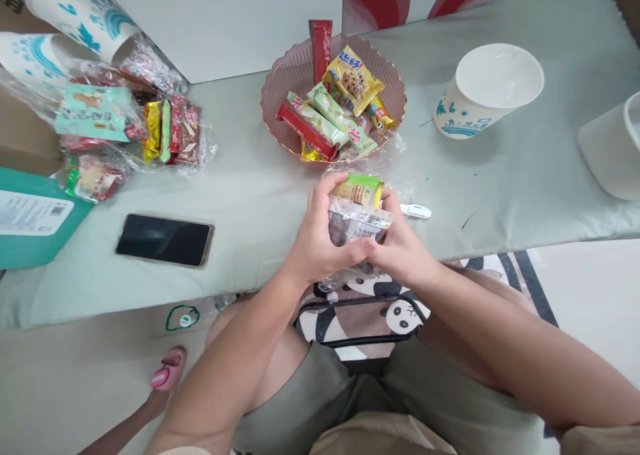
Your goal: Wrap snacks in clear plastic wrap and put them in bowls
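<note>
Between my two hands, over the table's front edge, is a small bundle of snack packets (357, 218). A green and yellow biscuit packet (364, 187) shows at its top, with a silvery-grey packet and clear plastic below. My left hand (320, 235) wraps its left side, and my right hand (397, 241) grips its right side. Both thumbs meet in front. Just beyond stands a pink ribbed bowl (280, 138) with a gold rim, holding several wrapped snacks, among them a yellow cookie packet (354, 78). Beside my right hand lies a white stick-like object (417, 211), partly hidden.
At the left are a black phone (165, 240), a plastic bag of snacks (95, 115), a teal box (35, 221) and two patterned paper cups. A white paper cup (463, 108) stands right of the bowl, another container (610, 148) farther right. Someone's foot in a pink slipper (170, 369) shows below.
</note>
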Demonstrator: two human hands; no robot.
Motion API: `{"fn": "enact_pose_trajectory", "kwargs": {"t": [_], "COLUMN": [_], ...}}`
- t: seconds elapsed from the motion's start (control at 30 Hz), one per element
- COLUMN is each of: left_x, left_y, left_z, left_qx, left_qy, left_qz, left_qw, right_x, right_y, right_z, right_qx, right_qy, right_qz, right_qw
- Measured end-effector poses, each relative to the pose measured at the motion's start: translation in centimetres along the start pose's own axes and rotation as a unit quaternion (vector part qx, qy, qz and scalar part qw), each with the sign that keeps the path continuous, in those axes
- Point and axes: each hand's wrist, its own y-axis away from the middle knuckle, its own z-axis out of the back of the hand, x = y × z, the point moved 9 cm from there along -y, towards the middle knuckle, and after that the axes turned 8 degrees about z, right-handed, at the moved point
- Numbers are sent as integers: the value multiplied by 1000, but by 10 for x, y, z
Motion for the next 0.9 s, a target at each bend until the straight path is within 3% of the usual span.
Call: {"fn": "enact_pose_trajectory", "kwargs": {"t": [0.13, 0.3, 0.43, 0.57, 0.77, 0.9], "left_x": [-5, -4, -4, -11, -9, -6], "left_y": [4, 5, 0, -4, -4, 1], "left_z": [1, 5, 3, 4, 22, 45], "left_qx": [15, 1, 34, 46, -18, -91], "left_qy": [-54, -83, 70, 227, 264, 304], "left_qz": [-3, 39, 64, 92, 168, 217], "left_qw": [998, 996, 995, 969, 949, 923], "right_x": [-2, -4, -11, -15, -24, -14], "right_y": [-1, 0, 1, 0, 4, 2], "right_z": [-3, -9, -6, -2, 11, 23], "right_qx": [-6, 0, -48, -96, -188, -211], "right_qy": [-3, -47, -118, -170, -198, -218], "right_qz": [-9, -22, -51, -80, -137, -121], "right_qw": [1000, 999, 991, 978, 952, 945]}}
